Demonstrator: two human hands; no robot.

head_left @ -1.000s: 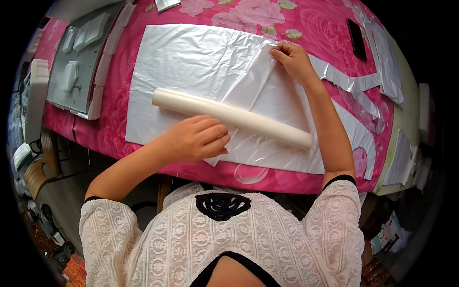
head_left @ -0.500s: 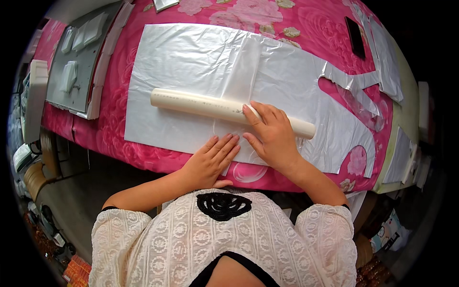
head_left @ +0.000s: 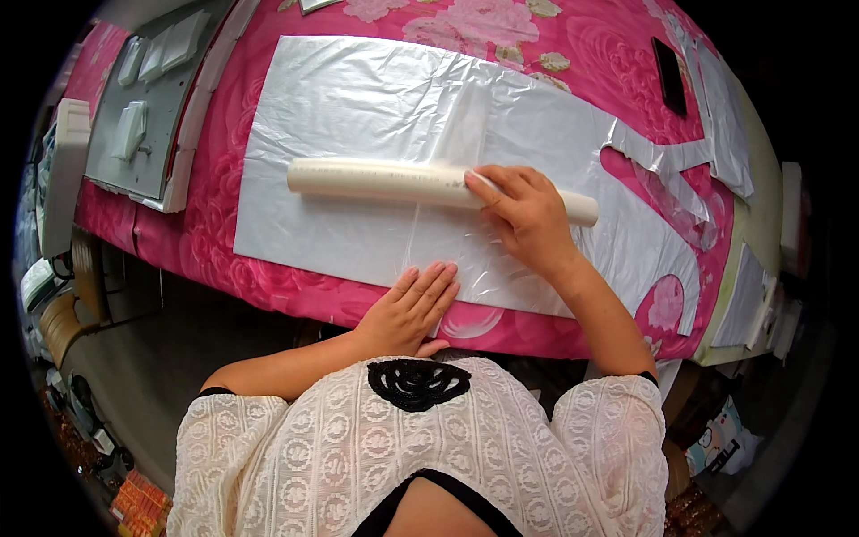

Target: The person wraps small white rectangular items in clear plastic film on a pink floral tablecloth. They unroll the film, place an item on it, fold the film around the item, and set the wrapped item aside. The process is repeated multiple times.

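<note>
A white plastic bag [head_left: 340,98] with handle cut-outs lies flat across the table, its handles toward the right. On top of it rests a cream plastic pipe [head_left: 380,180], lying roughly left to right. My right hand [head_left: 534,215] grips the pipe right of its middle, thumb on the near side and fingers over the top. My left hand [head_left: 407,304] lies flat on the bag's near edge, fingers stretched out and holding nothing. A paler band [head_left: 463,125] in the bag runs from behind the pipe toward the far side.
Pink floral cloth [head_left: 210,242] covers the table. At the left stands a grey board [head_left: 165,98] bearing small white packets. A dark phone [head_left: 668,76] lies at the far right, near more white plastic bags [head_left: 723,134]. A wooden chair [head_left: 72,309] stands below left.
My right hand has moved the pipe away from me over the bag, and the pipe lies more level. My left hand has shifted slightly right and nearer to me, still flat.
</note>
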